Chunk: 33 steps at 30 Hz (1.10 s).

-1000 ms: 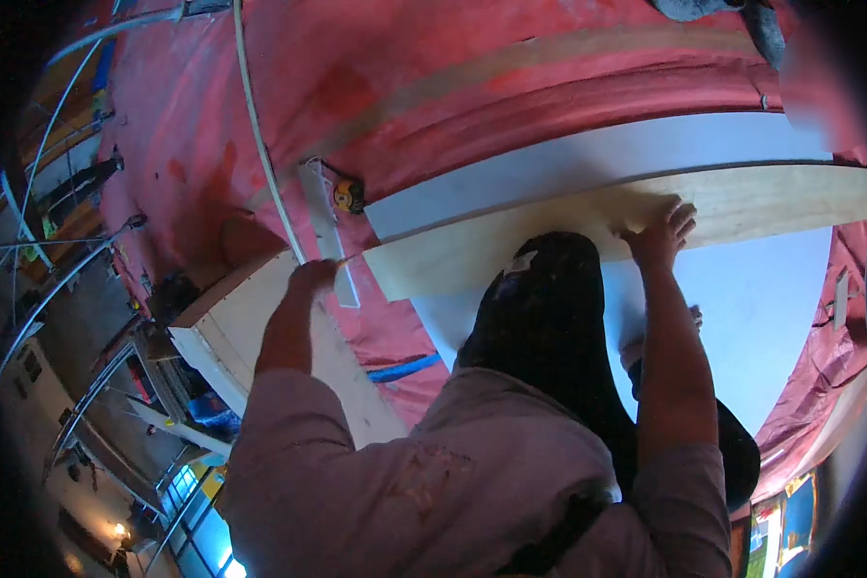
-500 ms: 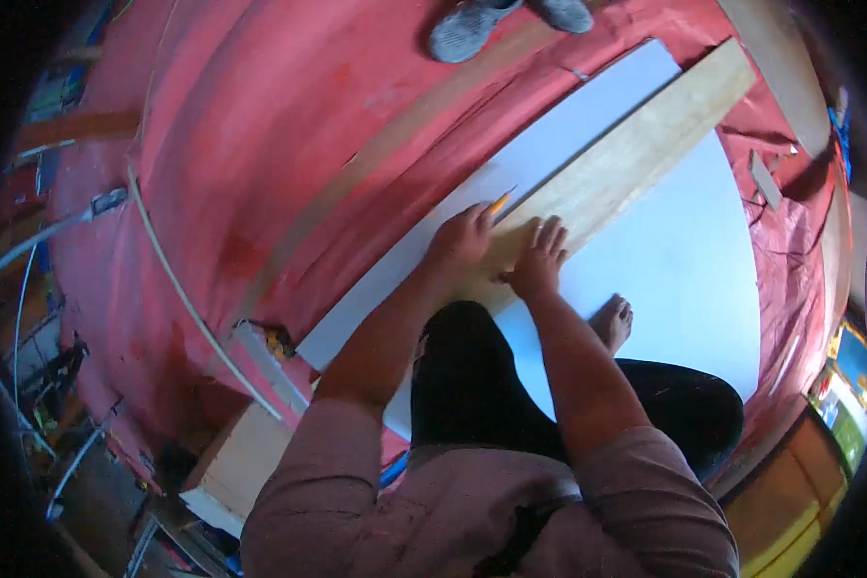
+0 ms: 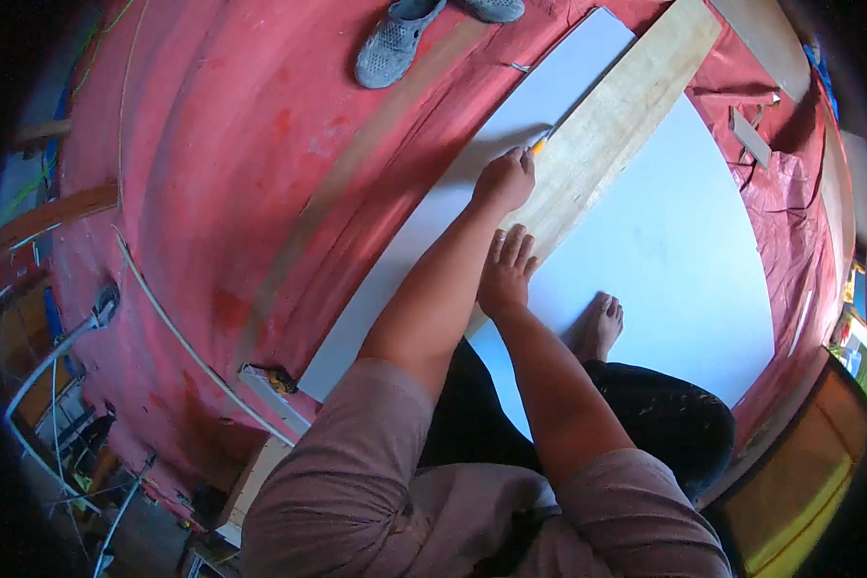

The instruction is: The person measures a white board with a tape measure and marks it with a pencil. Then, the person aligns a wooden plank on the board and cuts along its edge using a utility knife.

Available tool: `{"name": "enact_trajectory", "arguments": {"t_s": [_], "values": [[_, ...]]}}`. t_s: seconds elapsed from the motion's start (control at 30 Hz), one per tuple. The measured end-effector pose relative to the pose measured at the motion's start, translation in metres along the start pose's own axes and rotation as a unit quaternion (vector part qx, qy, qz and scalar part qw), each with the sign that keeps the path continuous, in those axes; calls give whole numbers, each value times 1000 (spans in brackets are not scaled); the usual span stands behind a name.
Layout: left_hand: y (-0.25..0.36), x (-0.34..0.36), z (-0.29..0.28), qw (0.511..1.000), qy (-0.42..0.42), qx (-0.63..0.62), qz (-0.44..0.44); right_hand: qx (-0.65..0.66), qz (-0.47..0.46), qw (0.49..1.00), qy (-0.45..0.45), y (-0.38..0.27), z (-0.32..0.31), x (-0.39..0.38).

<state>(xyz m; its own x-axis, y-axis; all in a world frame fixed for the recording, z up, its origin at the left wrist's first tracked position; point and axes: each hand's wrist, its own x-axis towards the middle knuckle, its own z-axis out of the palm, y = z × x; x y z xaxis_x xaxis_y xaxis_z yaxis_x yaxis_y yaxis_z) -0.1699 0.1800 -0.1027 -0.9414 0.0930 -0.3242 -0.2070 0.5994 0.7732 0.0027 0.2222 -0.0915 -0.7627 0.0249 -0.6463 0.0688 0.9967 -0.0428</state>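
My left hand (image 3: 509, 178) grips a thin yellow tool (image 3: 539, 145) with a pointed tip, against the left edge of a long pale wooden board (image 3: 636, 106); whether it is a knife or a pencil I cannot tell. My right hand (image 3: 503, 275) presses on the board lower down, fingers spread. The board lies lengthwise on a large white sheet (image 3: 674, 250), a white strip (image 3: 405, 270) of which shows along its left side. My bare foot (image 3: 597, 328) rests on the sheet, right of my right hand.
Grey clogs (image 3: 387, 48) sit at the top on red sheeting (image 3: 193, 144). A tape measure (image 3: 281, 380) lies beside a narrow strip (image 3: 270, 395) at lower left. Curved rods (image 3: 53, 347) and clutter crowd the far left; an offcut (image 3: 749, 135) lies right of the board.
The view has swung round. My left hand, with the yellow tool, has moved from the board's near end up along its left edge; my right hand stays on the board, now lower than my left.
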Motion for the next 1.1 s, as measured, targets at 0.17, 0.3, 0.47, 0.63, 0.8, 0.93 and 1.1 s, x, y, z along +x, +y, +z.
{"name": "enact_trajectory", "arguments": {"t_s": [0.17,0.3,0.47,0.63,0.8,0.93,1.1], "values": [[7,-2,-13,998,-58,6,-33,-6,-10,1000,16,0,2,0],[9,-17,-31,993,-89,46,-56,13,-6,1000,-1,-2,-8,-4],[-35,-82,-61,987,-119,66,-86,-7,-17,999,-49,-4,-15,-8],[-105,-193,-104,979,-149,56,-125,-8,-10,1000,-8,-6,-9,-6],[-158,-320,-151,945,-217,94,-224,8,-21,999,25,-6,-8,-9],[-207,-411,-178,927,-237,101,-272,-13,-35,999,9,-5,-9,-9],[-263,-511,-206,896,-233,184,-330,-24,-29,999,16,-5,-4,-9]]}}
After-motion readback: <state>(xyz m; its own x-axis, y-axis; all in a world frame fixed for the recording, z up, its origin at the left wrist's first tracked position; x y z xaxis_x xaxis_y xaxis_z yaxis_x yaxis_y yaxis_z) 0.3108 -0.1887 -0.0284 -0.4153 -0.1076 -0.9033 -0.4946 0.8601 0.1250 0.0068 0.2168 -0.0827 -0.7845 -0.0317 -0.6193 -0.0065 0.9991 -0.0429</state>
